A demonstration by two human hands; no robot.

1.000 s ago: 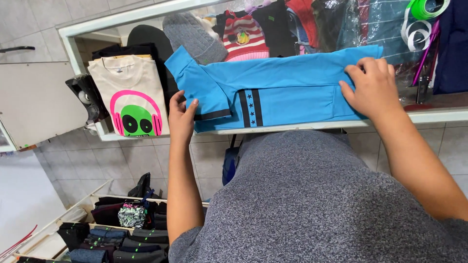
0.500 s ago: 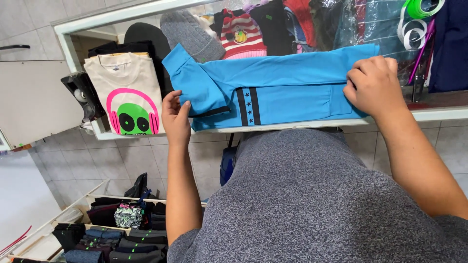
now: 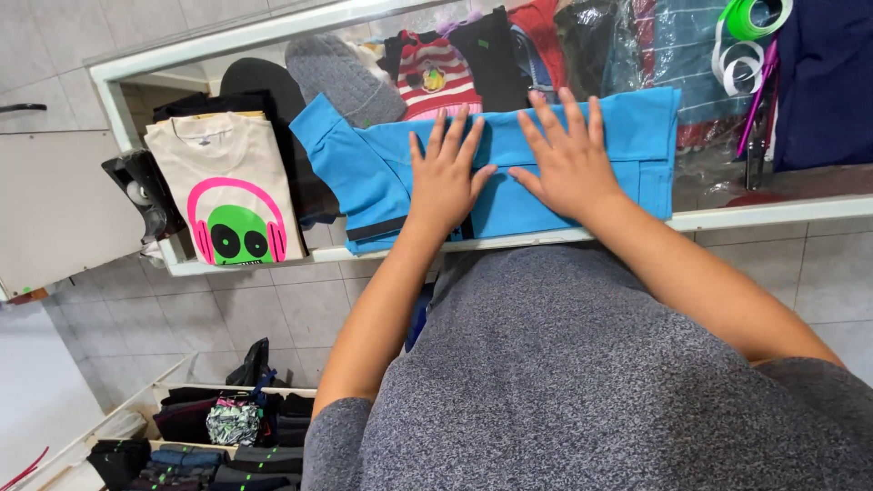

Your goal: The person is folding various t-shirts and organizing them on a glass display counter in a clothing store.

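A bright blue shirt (image 3: 364,173) with dark trim lies folded on the glass top of a display counter (image 3: 773,214). My left hand (image 3: 446,177) rests flat on the middle of the shirt, fingers spread. Just to its right, my right hand (image 3: 568,159) also presses flat on the fabric with fingers apart. Neither hand holds anything. One short sleeve sticks out to the left of my left hand.
A cream T-shirt (image 3: 227,186) with a green-and-pink headphone print lies at the counter's left end. Under the glass sit a grey knit cap (image 3: 341,77), a striped garment (image 3: 436,73) and other clothes. Green and white tape rolls (image 3: 741,36) lie far right. Folded clothes fill a low shelf (image 3: 209,432) below.
Both hands have come in from the shirt's two ends to its middle and now lie flat side by side. The shirt looks narrower, its right end folded in.
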